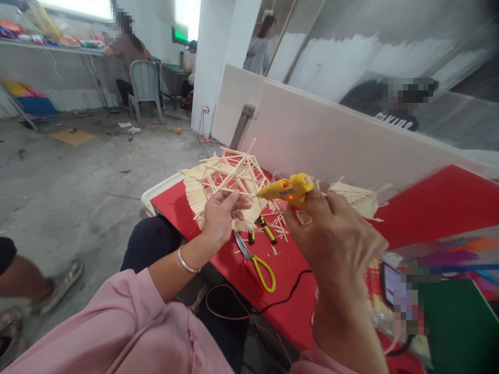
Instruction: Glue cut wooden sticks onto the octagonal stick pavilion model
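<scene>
Glue gun (287, 190) clamped in the right hand (335, 234), nozzle at the stick model (228, 184), left hand (220, 215) pinching a stick there above the red bench (429, 202).

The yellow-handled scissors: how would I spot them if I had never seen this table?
Start at the red table, then find the stick model that the left hand steadies. The scissors lie flat just below that hand, blades pointing up-left. Unlike the yellow glue gun in the right hand or the small pliers nearby, they have looped yellow handles.
</scene>
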